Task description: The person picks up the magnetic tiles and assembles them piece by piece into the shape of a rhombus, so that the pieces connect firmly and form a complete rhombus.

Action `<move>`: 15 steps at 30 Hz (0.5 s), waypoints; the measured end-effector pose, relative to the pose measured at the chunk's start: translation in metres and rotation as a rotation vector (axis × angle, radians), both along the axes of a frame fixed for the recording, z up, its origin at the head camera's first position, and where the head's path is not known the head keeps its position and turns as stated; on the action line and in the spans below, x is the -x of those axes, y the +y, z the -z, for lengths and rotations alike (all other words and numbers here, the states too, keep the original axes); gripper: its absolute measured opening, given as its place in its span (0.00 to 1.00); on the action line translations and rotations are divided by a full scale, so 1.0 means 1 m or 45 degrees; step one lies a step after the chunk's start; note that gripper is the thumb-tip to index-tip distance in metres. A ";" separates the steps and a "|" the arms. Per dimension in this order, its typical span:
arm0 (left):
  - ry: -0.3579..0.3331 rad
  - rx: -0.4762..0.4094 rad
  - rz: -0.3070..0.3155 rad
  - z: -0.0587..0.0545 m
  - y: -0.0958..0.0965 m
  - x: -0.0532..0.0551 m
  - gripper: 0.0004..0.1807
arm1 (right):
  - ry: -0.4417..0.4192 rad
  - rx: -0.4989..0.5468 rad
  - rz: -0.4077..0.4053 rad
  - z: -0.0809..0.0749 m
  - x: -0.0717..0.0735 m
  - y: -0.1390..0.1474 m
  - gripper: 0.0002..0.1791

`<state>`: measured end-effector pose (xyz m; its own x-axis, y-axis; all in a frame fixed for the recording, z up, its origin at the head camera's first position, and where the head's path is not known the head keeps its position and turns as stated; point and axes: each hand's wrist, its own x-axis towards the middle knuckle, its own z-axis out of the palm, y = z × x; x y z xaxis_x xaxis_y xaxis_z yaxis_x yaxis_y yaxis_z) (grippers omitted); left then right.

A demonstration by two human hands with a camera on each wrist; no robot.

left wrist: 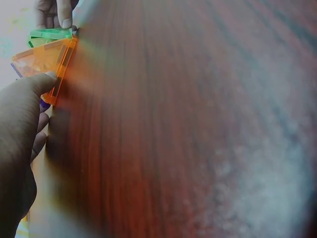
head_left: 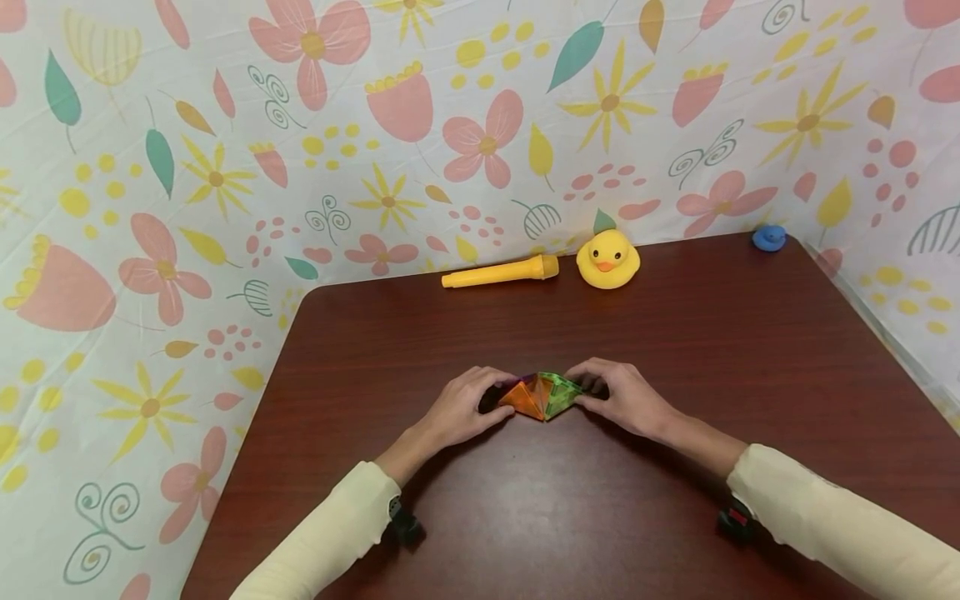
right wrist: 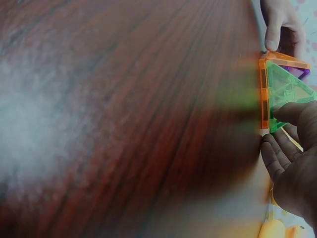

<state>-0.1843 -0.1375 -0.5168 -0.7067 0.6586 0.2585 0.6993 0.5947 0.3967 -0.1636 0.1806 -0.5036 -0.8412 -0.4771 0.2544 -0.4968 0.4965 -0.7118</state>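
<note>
Translucent triangular magnetic tiles stand tilted together on the dark table in the head view. An orange tile (head_left: 520,402) is on the left, a green tile (head_left: 559,398) on the right, and a bit of a purple tile (right wrist: 305,74) shows behind the orange. My left hand (head_left: 462,406) pinches the orange and purple side, its thumb on the orange face. From the other side, my right hand (head_left: 628,402) holds the green tile between thumb and fingers, the thumb over its face in the right wrist view. The orange and green tiles meet edge to edge between the hands.
Along the table's (head_left: 360,333) back edge lie a yellow toy microphone (head_left: 498,272) and a yellow rubber duck (head_left: 607,260). A small blue duck (head_left: 768,238) sits at the far right corner. A flower-patterned cloth (head_left: 450,100) hangs behind and beside the table.
</note>
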 end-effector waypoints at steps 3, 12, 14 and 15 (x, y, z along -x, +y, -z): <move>0.011 -0.004 0.005 0.000 -0.002 0.000 0.24 | 0.013 -0.028 0.011 0.001 0.001 0.002 0.19; 0.040 -0.015 0.013 0.003 -0.007 0.001 0.21 | 0.065 -0.105 0.032 0.000 0.001 0.005 0.15; 0.040 -0.023 0.014 0.003 -0.007 0.001 0.21 | 0.063 -0.115 0.030 0.000 0.001 0.006 0.15; 0.039 -0.028 0.015 0.003 -0.008 0.001 0.21 | 0.062 -0.119 0.030 0.000 0.001 0.006 0.15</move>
